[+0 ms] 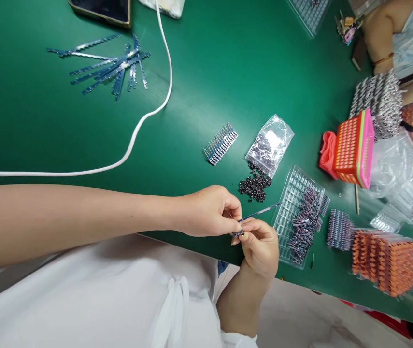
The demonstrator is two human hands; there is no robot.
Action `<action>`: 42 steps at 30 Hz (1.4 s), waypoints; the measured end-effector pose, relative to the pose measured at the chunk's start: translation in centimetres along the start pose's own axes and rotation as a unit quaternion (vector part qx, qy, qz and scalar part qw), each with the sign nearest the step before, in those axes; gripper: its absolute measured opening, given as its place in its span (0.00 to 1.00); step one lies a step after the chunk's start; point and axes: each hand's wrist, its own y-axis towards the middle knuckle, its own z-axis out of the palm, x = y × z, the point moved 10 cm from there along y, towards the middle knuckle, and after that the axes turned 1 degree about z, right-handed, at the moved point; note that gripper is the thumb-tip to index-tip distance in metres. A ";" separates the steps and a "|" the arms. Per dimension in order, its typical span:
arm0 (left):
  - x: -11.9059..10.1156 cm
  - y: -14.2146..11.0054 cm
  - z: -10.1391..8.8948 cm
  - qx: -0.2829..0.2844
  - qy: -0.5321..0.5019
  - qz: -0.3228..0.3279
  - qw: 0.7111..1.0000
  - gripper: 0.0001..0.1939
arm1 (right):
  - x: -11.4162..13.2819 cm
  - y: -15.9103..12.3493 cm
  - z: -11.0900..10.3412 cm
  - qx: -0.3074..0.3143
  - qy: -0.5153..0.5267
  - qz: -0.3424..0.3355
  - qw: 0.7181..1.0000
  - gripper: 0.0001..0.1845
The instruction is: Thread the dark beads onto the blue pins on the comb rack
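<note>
My left hand (211,211) reaches in from the left, thumb and fingers pinched together. My right hand (261,245) meets it fingertip to fingertip, also closed in a pinch. Between them they grip a narrow blue strip (262,211), whose free end sticks out to the right toward a clear tray. A small dark piece (240,233) shows at the thumb tips; whether it is part of the strip is hidden by the fingers. Just beyond the hands lies a heap of tiny black parts (255,187), spilling from a clear plastic bag (272,142).
The clear tray (284,232) holds many wired components (305,222). A strip lined with wired parts (221,145), loose blue strips (105,67) and a white cable (137,130) lie beyond. Rightward are an orange basket (349,145) and orange stacks (383,261). Another person's arm (380,38) rests far right.
</note>
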 end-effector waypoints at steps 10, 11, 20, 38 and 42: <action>-0.5 -0.1 -0.2 -0.015 0.022 0.017 0.999 0.08 | 0.0 0.0 -0.1 -0.008 -0.010 -0.016 1.000 0.04; -0.5 -0.2 -0.3 -0.015 0.028 0.020 0.999 0.08 | 0.0 0.0 -0.2 -0.014 -0.014 -0.015 1.000 0.04; -0.4 -0.1 0.0 -0.007 0.028 0.019 0.999 0.09 | -0.3 -0.1 -0.3 -0.022 -0.024 -0.002 0.999 0.07; -0.5 0.2 -1.4 -0.060 0.013 0.021 0.998 0.15 | 1.3 -0.6 -2.0 -0.137 -0.114 -0.092 0.980 0.05; -0.6 0.2 -1.5 -0.064 0.037 0.019 0.997 0.10 | 1.4 -0.6 -2.1 -0.144 -0.105 -0.099 0.979 0.06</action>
